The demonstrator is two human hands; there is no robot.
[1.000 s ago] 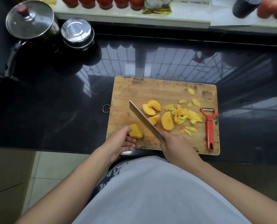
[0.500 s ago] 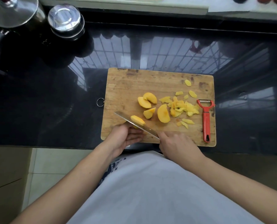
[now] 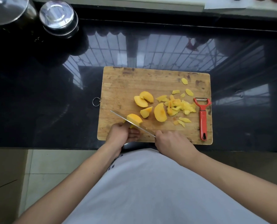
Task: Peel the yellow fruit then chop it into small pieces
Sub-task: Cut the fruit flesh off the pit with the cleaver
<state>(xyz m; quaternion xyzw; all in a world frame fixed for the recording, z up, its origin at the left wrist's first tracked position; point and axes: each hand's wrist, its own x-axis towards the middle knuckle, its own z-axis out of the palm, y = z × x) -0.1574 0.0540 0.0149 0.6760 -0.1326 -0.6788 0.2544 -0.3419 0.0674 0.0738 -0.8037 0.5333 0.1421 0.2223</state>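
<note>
Worn, stained wooden board [image 3: 134, 81] (matt, scuffed) on glossy black stone counter [image 3: 37, 102]; shiny metal blade [image 3: 118, 115]; red plastic peeler [image 3: 202, 117].

Board [image 3: 128, 84]: on the counter [image 3: 37, 110], at its near edge.
Cut pieces [image 3: 160, 112]: mid-board.
Peelings [image 3: 181, 107]: at 3 o'clock from the pieces, touching them.
Peeler [image 3: 202, 117]: on the board at 3 o'clock, beside the peelings.
Chunk [image 3: 134, 118]: at 7 o'clock on the board, knife [image 3: 131, 122] across it.
Pot [image 3: 10, 12], tin [image 3: 59, 17]: at 10 o'clock, well apart from the board.

head cam | steep downward, forward | close over cutting board [image 3: 121, 88] at counter edge
</note>
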